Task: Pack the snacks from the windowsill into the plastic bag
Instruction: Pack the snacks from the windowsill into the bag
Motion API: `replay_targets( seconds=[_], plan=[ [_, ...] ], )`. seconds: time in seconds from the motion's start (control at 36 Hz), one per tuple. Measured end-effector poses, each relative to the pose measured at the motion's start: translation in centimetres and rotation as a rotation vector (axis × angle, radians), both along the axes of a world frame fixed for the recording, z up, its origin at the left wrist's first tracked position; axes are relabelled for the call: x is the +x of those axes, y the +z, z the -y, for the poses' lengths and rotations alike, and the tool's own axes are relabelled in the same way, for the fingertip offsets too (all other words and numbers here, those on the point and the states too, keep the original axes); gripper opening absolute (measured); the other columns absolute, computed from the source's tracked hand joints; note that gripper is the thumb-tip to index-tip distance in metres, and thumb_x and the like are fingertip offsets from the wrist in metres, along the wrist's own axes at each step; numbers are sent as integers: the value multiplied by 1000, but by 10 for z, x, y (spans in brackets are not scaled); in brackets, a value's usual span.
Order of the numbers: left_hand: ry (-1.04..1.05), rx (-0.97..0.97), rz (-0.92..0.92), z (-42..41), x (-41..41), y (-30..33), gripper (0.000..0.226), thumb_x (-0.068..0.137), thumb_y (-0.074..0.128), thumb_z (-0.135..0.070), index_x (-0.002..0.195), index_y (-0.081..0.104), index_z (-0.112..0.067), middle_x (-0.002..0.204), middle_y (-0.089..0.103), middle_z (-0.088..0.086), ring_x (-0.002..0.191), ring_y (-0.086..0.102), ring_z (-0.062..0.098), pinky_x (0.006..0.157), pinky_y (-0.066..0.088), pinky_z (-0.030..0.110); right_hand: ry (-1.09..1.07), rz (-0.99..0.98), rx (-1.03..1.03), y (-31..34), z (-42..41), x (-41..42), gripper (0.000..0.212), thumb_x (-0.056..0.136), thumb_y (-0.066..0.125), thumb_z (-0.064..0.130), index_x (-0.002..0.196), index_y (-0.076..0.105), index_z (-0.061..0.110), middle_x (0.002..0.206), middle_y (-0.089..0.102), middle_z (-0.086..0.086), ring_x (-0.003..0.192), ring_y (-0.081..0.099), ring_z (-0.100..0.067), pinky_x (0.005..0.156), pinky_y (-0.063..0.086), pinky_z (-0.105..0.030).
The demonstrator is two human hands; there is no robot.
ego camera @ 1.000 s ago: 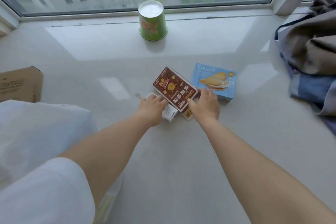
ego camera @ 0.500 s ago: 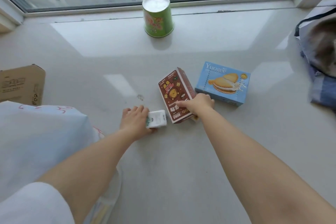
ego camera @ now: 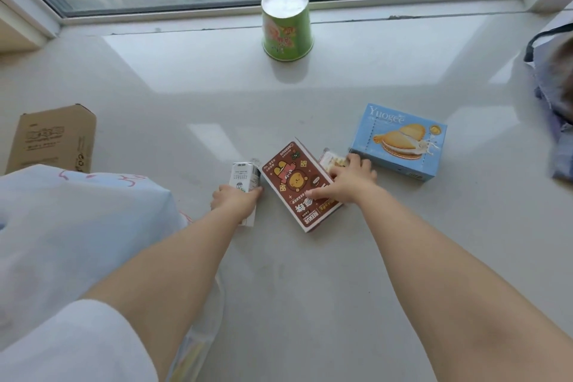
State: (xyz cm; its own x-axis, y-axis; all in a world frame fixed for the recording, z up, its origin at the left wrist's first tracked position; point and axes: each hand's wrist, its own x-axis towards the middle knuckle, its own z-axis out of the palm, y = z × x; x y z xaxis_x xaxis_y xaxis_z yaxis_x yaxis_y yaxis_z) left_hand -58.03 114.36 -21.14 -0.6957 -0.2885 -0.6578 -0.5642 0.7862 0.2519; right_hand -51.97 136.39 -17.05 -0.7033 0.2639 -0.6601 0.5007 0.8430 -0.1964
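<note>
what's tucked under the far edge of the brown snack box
A small clear-wrapped snack packet pokes out from under the brown snack box, beside the right hand. The rest of it is covered.

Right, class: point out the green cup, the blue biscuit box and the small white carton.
green cup (ego camera: 286, 29): head view, printed side wall.
blue biscuit box (ego camera: 400, 138): head view, top face.
small white carton (ego camera: 243, 177): head view, upper face.

Home: windowsill (ego camera: 310, 273), snacks, laundry (ego camera: 555, 96)
</note>
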Motion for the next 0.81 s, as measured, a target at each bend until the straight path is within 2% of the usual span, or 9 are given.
replay_targets(
  seconds=[0.14, 0.25, 0.33, 0.42, 0.5, 0.58, 0.67, 0.75, 0.81],
  plan=[
    [19, 10, 16, -2, 0, -2, 86, 76, 67, -57, 135, 32, -4, 134, 43, 16, 121, 47, 35, 97, 46, 45, -3, 26, 11, 2, 4, -8, 90, 58, 61, 82, 131, 50, 30, 137, 34, -13, 131, 27, -32, 107, 26, -40],
    [75, 29, 28, -4, 3, 1, 85, 77, 67, -55, 135, 32, -4, 133, 42, 16, 121, 47, 35, 99, 45, 45, -369, -52, -319, -3, 19, 7, 80, 62, 80, 57, 126, 53, 17, 128, 36, -9, 115, 48, -24, 98, 43, -35],
    [157, 98, 29, -8, 8, 4, 80, 71, 70, -54, 129, 42, -7, 126, 51, 14, 112, 55, 33, 93, 50, 43, -503, -92, -419, -7, 37, 20, 68, 64, 82, 49, 117, 54, 17, 116, 54, -2, 93, 57, -18, 81, 50, -31],
    [242, 259, 41, -12, 19, 11, 57, 77, 70, -44, 119, 54, -8, 111, 64, 11, 88, 65, 26, 73, 53, 32, -654, -141, -512, -9, 50, 30, 63, 64, 83, 44, 112, 51, 18, 109, 64, 1, 94, 63, -18, 83, 52, -32],
    [277, 355, 31, -14, 29, 22, 53, 80, 68, -46, 117, 57, -9, 107, 66, 10, 89, 66, 25, 77, 54, 32, -840, -218, -625, 2, 52, 40, 62, 65, 83, 38, 113, 50, 17, 112, 65, -3, 93, 65, -20, 84, 54, -36],
    [263, 444, -22, -13, 35, 50, 52, 80, 67, -51, 113, 60, -12, 105, 68, 10, 89, 67, 25, 78, 55, 32, -1007, -292, -850, 28, 52, 43, 75, 68, 83, 32, 128, 42, 12, 115, 64, -8, 93, 68, -22, 84, 55, -39],
    [240, 595, -126, -8, 39, 83, 49, 81, 65, -52, 110, 57, -14, 106, 68, 10, 89, 68, 25, 76, 58, 36, -1015, -413, -1047, 63, 58, 46, 78, 71, 81, 27, 135, 39, 14, 114, 66, -10, 92, 70, -24, 80, 57, -41],
    [232, 732, -250, 3, 44, 124, 55, 79, 64, -57, 113, 53, -16, 110, 66, 6, 93, 66, 22, 82, 57, 38, -947, -495, -1202, 105, 76, 50, 50, 78, 74, 23, 122, 55, 10, 107, 70, -9, 92, 69, -25, 85, 55, -41],
    [239, 804, -337, 15, 50, 155, 54, 81, 63, -56, 115, 51, -15, 110, 65, 3, 94, 65, 19, 79, 56, 33, -923, -520, -1335, 133, 94, 53, 45, 76, 72, 26, 116, 59, 9, 104, 71, -9, 92, 69, -24, 89, 53, -41]
  ],
)
